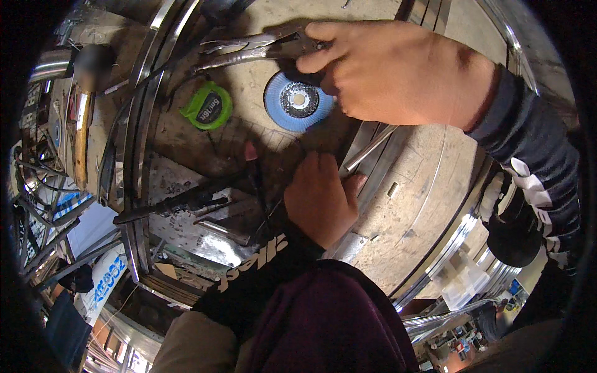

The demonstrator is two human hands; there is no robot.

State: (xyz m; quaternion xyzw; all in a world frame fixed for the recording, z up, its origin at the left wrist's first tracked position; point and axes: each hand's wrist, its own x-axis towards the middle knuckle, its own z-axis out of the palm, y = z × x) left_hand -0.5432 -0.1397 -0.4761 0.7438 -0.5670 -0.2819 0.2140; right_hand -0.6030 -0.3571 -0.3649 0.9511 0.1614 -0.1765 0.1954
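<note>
By blue disc | right grip clasps pliers, axis sideways, splaying leftward | left grip: can't tell

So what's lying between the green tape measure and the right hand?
In the head view, a round blue disc lies between the green tape measure and the right hand.

One pair of locking pliers, one tape measure, one flap disc, one hammer
</note>
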